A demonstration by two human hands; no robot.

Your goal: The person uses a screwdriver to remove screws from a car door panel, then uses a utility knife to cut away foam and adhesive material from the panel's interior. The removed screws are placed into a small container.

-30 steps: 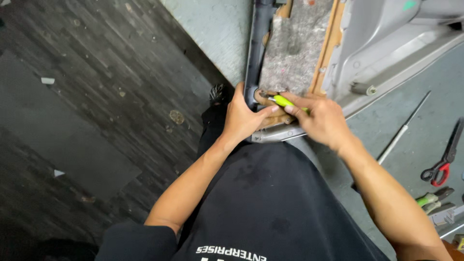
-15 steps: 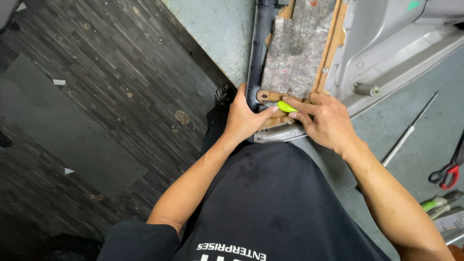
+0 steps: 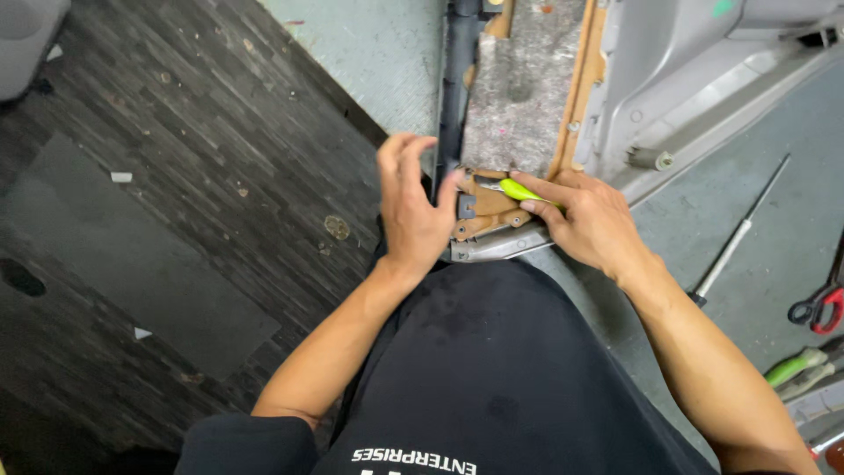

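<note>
My right hand (image 3: 591, 222) is closed narrowly around a small yellow-green tool (image 3: 520, 190), pinched between thumb and fingers with only its bright handle showing; its tip is hidden against the brown backing at the near end of the door panel (image 3: 527, 97) lying on the grey floor (image 3: 369, 53) just ahead of my knees. The tool looks light, hard and a little slick, so I judge it wants a firm pinch close to the working end. My left hand (image 3: 411, 204) is spread wide and holds nothing, the thumb side resting against the panel's black edge strip (image 3: 454, 88), fingers lifted free. The panel looks broad and stiff but fairly light, its felt pad soft and its fibreboard likely to crack at the corner, so I would steady it by the rigid black edge or the metal lip nearest me. Farther right lie a long screwdriver (image 3: 737, 236) and red-handled pliers (image 3: 822, 303).
</note>
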